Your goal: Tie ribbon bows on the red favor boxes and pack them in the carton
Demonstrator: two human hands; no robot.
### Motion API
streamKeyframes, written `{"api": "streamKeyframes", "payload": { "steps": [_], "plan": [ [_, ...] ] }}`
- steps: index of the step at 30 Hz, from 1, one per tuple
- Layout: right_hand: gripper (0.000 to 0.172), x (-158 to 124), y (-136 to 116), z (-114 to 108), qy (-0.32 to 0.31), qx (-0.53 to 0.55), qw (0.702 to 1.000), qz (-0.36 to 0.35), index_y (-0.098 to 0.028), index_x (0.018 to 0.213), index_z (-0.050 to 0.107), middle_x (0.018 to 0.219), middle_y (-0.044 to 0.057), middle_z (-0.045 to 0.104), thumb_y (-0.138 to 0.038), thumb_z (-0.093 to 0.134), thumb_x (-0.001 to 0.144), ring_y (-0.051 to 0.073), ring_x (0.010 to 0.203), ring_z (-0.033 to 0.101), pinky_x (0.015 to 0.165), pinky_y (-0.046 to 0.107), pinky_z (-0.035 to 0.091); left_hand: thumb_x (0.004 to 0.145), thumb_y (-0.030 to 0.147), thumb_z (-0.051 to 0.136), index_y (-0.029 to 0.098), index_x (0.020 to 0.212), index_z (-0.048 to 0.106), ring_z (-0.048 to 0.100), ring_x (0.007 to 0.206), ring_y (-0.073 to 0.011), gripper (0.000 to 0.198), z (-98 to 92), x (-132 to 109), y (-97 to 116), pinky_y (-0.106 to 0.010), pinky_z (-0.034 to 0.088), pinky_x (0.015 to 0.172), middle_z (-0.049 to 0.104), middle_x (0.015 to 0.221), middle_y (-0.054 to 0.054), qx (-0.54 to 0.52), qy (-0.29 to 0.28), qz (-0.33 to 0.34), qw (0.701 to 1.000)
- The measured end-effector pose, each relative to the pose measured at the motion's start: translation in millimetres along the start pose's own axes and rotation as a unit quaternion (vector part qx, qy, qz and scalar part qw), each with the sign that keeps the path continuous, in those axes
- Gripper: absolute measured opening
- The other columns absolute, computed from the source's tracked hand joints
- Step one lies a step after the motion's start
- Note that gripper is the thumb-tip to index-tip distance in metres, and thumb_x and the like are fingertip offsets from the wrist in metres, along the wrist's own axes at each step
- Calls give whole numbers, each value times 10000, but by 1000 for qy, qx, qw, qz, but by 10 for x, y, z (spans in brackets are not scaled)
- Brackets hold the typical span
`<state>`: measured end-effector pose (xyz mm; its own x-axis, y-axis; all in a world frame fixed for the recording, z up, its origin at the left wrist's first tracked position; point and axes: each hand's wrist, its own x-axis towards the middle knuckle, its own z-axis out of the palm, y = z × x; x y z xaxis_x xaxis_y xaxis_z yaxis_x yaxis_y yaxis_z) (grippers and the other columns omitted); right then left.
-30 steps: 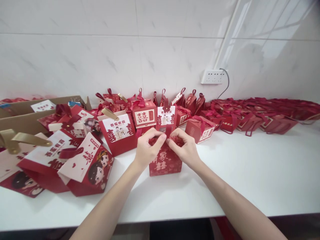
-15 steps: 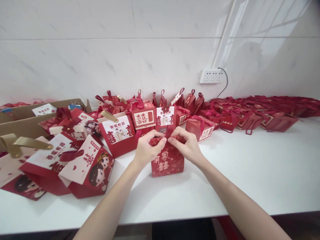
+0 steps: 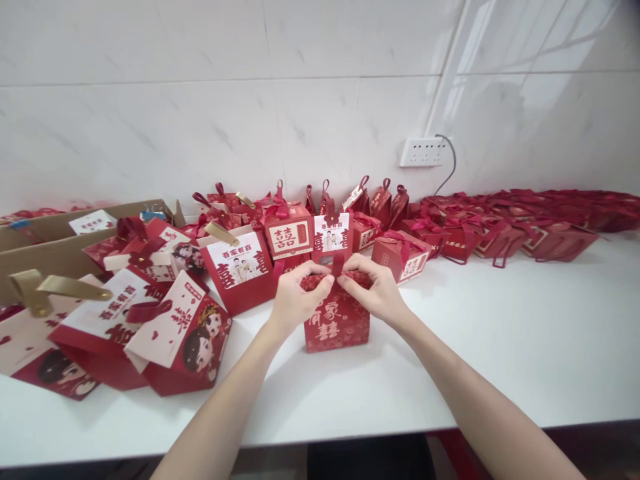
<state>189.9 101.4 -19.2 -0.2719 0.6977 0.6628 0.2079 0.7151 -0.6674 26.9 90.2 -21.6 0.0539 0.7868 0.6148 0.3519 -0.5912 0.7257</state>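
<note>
A red gift box (image 3: pixel 336 328) with pale Chinese characters stands upright on the white table in front of me. My left hand (image 3: pixel 301 292) pinches its top edge from the left, thumb in front and fingers behind. From the right, my right hand (image 3: pixel 374 288) pinches the same edge, close to the other thumb. A dark red ribbon loop (image 3: pixel 338 265) sticks up between the two hands. The fingertips behind the box are partly hidden.
Finished-looking red boxes (image 3: pixel 180 333) crowd the left, beside a cardboard carton (image 3: pixel 60 260). More boxes (image 3: pixel 289 230) line the tiled wall behind. Flattened-looking red boxes (image 3: pixel 560 241) lie in a long heap at right. A power strip (image 3: pixel 425 153) is on the wall; the white table (image 3: pixel 500 347) ends near me.
Both hands keep their pinch on the top of the gift box. The view has shifted very slightly; otherwise the scene looks the same.
</note>
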Motion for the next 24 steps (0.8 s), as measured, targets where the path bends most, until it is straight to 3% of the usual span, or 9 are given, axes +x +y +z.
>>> {"api": "streamKeyframes", "payload": {
  "steps": [5, 7, 10, 14, 16, 18, 20, 22, 24],
  "plan": [
    [85, 5, 13, -15, -2, 17, 1000, 22, -192, 732, 579, 747, 3, 583, -241, 583, 802, 139, 706, 560, 678, 271, 446, 730, 226, 595, 164, 721, 632, 615, 625, -115, 73, 13, 18, -5, -201, 500, 582, 669, 684, 5, -9, 0, -8, 1000],
    [60, -6, 31, -3, 7, 31, 999, 20, -201, 834, 589, 802, 8, 593, -237, 598, 787, 146, 750, 569, 705, 276, 451, 733, 236, 596, 162, 731, 633, 615, 620, -112, 83, 16, 22, 1, -200, 499, 581, 675, 697, 2, -14, 8, -14, 1000],
    [255, -24, 39, 29, 13, 54, 998, 28, -217, 1029, 534, 868, 10, 590, -218, 589, 780, 153, 811, 576, 726, 277, 460, 734, 250, 605, 162, 742, 640, 613, 610, -111, 95, 15, 14, 10, -199, 494, 569, 682, 707, -1, -10, 23, -24, 999],
    [31, -19, 29, 60, 26, 35, 998, 47, -198, 829, 539, 813, 4, 596, -211, 549, 802, 146, 775, 585, 730, 274, 468, 738, 263, 610, 161, 755, 645, 595, 580, -108, 109, 12, -8, 6, -201, 470, 530, 678, 704, -4, -7, 28, -38, 999],
    [69, -10, 49, 46, 29, 34, 998, 54, -201, 863, 541, 830, 6, 605, -225, 560, 801, 152, 786, 594, 746, 288, 478, 740, 282, 617, 163, 761, 644, 579, 565, -105, 123, 8, -8, -10, -209, 465, 541, 673, 700, -2, -10, 31, -40, 999],
    [271, -5, 106, 4, 6, 65, 995, 74, -214, 1032, 520, 894, 15, 620, -252, 605, 778, 171, 840, 607, 764, 310, 494, 737, 302, 629, 167, 761, 639, 594, 625, -121, 138, -3, 7, -43, -229, 477, 618, 670, 723, -5, -16, 45, -42, 998],
    [462, -7, 194, -54, -67, 107, 986, 107, -216, 1152, 486, 981, 37, 635, -284, 670, 735, 202, 931, 610, 799, 335, 503, 733, 326, 638, 171, 802, 633, 617, 769, -153, 170, -18, 32, -98, -259, 478, 736, 675, 815, -21, -34, 75, -59, 995],
    [470, -7, 295, -110, -139, 133, 969, 152, -198, 1122, 540, 1040, 61, 645, -314, 711, 700, 232, 996, 603, 830, 353, 504, 725, 365, 645, 176, 880, 618, 611, 878, -182, 246, -32, 59, -173, -288, 468, 802, 670, 918, -38, -79, 87, -107, 987],
    [377, 4, 383, -148, -143, 152, 954, 216, -179, 1008, 610, 1025, 67, 664, -350, 720, 691, 244, 955, 624, 780, 351, 528, 723, 424, 630, 177, 945, 598, 604, 921, -198, 334, -35, 81, -253, -303, 470, 810, 659, 991, -53, -158, 60, -167, 971]
  ]
}}
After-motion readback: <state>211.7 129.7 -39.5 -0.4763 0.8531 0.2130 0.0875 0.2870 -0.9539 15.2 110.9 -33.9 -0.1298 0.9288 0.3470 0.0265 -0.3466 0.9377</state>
